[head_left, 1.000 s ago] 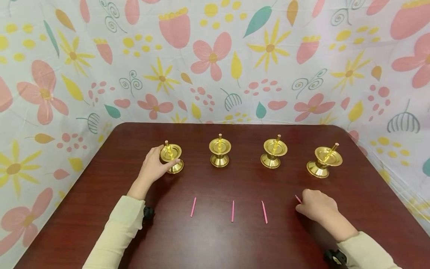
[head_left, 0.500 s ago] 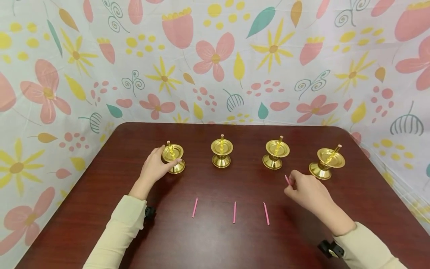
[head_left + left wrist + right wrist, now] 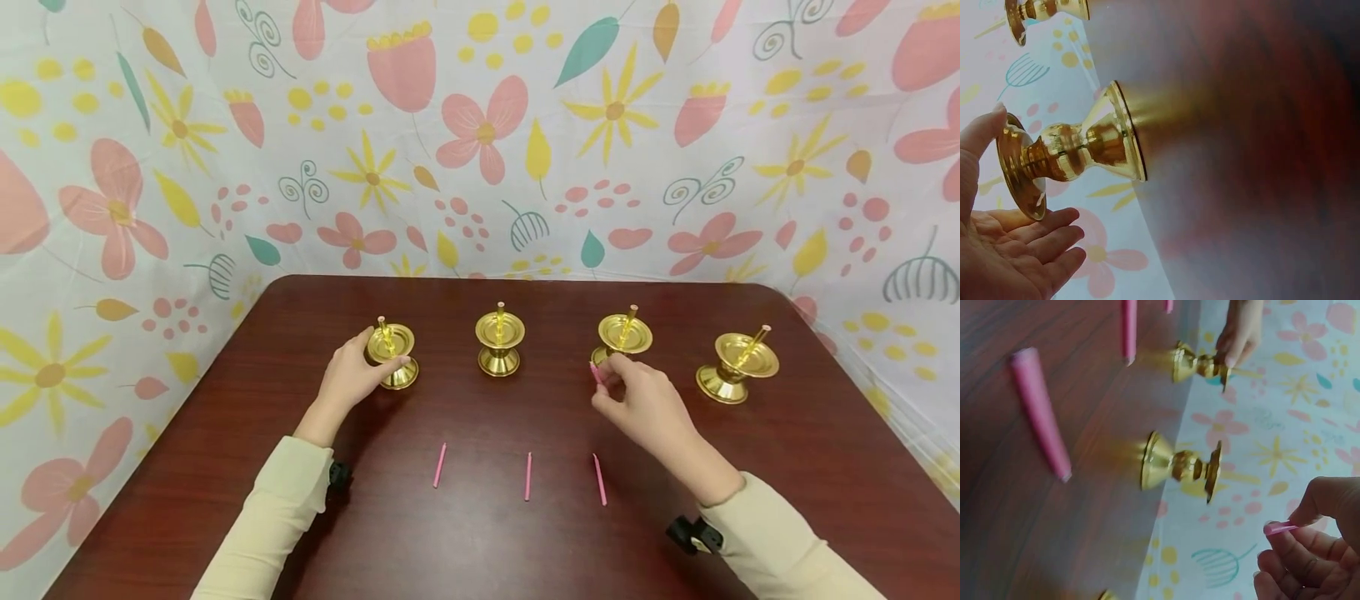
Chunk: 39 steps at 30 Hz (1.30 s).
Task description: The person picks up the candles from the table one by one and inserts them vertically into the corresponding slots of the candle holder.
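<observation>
My left hand [image 3: 347,379] holds the dish rim of the leftmost brass candle holder [image 3: 401,374], which stands upright on the table. In the left wrist view, the thumb touches one edge of that dish [image 3: 1020,167] and the fingers lie at the opposite edge. A small pink candle [image 3: 1280,527] is pinched between the thumb and fingertips of my right hand [image 3: 647,402]. This hand hovers in front of the third candle holder [image 3: 627,333] and covers part of its base. Three more pink candles [image 3: 439,466] lie apart on the table near the middle.
A second brass candle holder [image 3: 499,333] stands left of centre, and another candle holder [image 3: 738,363] stands at the far right. Each has a thin upright tube rising from its dish. Behind the dark wooden table [image 3: 480,550] hangs a floral cloth [image 3: 465,208].
My right hand has lifted the pink candle from the table's right side and carried it left and away from me, past the rightmost holder. The left hand stays at its candle holder.
</observation>
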Available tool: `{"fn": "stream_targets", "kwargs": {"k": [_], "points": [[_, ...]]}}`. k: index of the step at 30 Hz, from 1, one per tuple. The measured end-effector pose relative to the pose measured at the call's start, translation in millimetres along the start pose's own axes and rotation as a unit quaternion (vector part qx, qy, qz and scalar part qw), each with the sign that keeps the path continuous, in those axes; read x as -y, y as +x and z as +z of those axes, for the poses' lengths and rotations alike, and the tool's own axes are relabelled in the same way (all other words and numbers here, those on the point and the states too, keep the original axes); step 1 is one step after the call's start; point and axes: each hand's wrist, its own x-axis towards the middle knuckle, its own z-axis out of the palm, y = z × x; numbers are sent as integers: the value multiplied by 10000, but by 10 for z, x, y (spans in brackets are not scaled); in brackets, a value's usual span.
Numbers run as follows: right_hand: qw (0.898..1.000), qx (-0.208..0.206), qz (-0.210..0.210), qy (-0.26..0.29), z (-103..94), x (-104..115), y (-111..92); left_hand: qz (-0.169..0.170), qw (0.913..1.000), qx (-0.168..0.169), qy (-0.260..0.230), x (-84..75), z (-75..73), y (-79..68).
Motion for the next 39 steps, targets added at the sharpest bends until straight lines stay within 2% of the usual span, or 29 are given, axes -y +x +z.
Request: {"fn": "stream_targets", "kwargs": {"k": [7,17,22,26,31,39], "points": [[9982,-160,32,579,161,176,176,19,10000,-56,6,-14,-29,-1],[9944,-377,-316,940,388,365,339,6,9998,-58,212,2,-4,3],[9905,-343,-224,1310,478,495,436,46,9995,-92,290,18,-5,-5],[9860,-274,-151,1638,551,604,533,-5,9995,-71,302,17,-6,-15],[9798,-376,-253,1947,625,707,645,-25,9997,-58,243,-5,5,5],[9584,-481,-466,2775,810,894,818,-66,9996,-60,254,-12,-2,-9]]}}
